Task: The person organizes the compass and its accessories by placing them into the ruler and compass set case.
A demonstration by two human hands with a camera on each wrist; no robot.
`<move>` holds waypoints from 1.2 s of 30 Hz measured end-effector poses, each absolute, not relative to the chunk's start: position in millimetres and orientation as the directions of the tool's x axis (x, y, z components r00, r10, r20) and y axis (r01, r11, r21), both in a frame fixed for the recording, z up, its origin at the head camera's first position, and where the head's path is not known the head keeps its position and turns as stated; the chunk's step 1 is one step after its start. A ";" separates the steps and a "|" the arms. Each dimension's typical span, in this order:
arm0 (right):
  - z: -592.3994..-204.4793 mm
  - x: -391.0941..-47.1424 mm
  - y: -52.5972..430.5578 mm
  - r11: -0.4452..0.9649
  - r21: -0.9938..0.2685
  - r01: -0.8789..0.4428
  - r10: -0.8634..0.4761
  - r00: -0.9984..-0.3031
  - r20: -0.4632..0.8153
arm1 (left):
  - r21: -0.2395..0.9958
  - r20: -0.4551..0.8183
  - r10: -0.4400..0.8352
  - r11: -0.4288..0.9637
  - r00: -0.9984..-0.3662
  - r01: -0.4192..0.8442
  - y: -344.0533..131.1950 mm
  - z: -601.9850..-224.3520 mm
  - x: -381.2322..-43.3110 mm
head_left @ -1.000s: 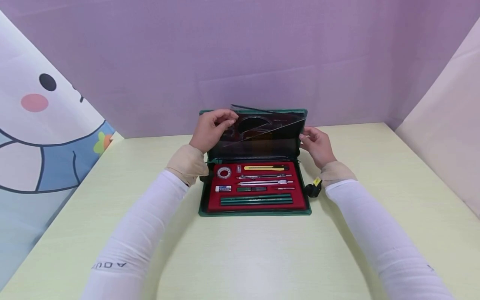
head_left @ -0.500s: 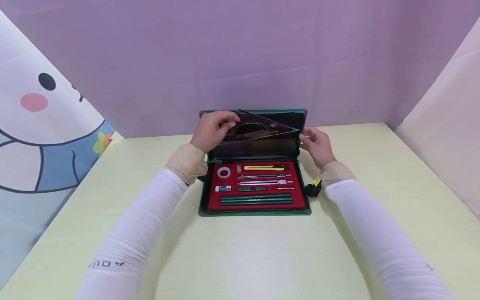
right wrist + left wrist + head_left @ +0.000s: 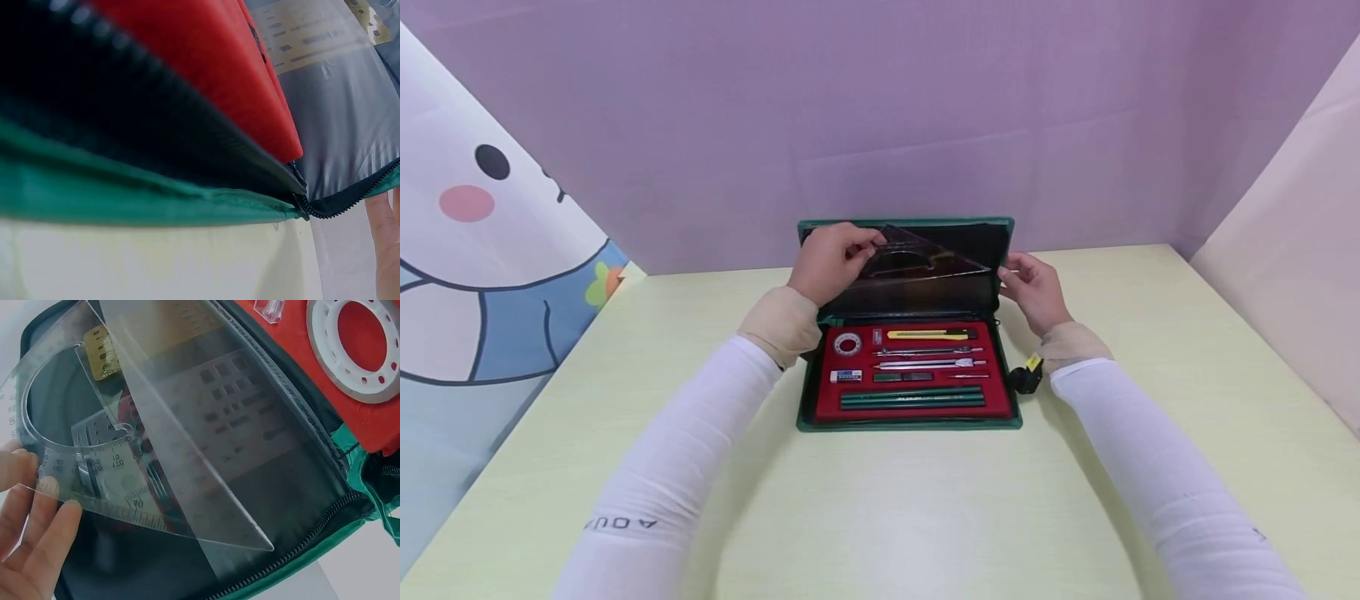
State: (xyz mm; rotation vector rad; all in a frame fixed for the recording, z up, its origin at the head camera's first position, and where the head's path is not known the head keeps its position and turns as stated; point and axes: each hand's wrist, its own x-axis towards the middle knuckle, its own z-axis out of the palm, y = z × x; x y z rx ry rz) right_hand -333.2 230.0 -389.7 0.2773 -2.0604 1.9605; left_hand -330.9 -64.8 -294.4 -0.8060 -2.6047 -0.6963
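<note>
My left hand pinches one corner of a clear set square with a half-round cut-out and ruled edges. The set square leans in front of the raised black lid of a green zip case. In the left wrist view its pointed end overlaps the lid's clear pocket, where stencil plates show through. My right hand holds the lid's right edge, thumb at the front; in the right wrist view its fingers show partly behind the zip edge.
The case's red insert holds a white ring, a yellow cutter, compasses, an eraser and green pencils. A purple cloth wall stands close behind the lid on the pale table.
The set square has come down and slightly left against the lid, its raised corner dropping below the lid's top edge. My left hand shifted slightly right; the right hand stays at the lid.
</note>
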 end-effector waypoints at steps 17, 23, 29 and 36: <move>-387.6 -331.3 229.9 0.100 -0.946 -0.308 0.053 -0.948 0.315 | 0.313 0.416 0.437 0.755 -0.798 0.577 -58.5 -294.9 -332.4; -389.4 -332.3 229.9 0.053 -0.946 -0.320 0.047 -0.945 0.323 | 0.332 0.392 0.430 0.759 -0.813 0.561 -58.4 -291.7 -332.2; -390.7 -332.2 230.1 0.043 -0.945 -0.325 0.045 -0.944 0.327 | 0.331 0.390 0.419 0.766 -0.820 0.550 -58.0 -291.4 -331.9; -390.0 -332.1 229.8 0.027 -0.942 -0.334 0.037 -0.942 0.335 | 0.324 0.404 0.412 0.770 -0.817 0.549 -58.8 -292.4 -330.8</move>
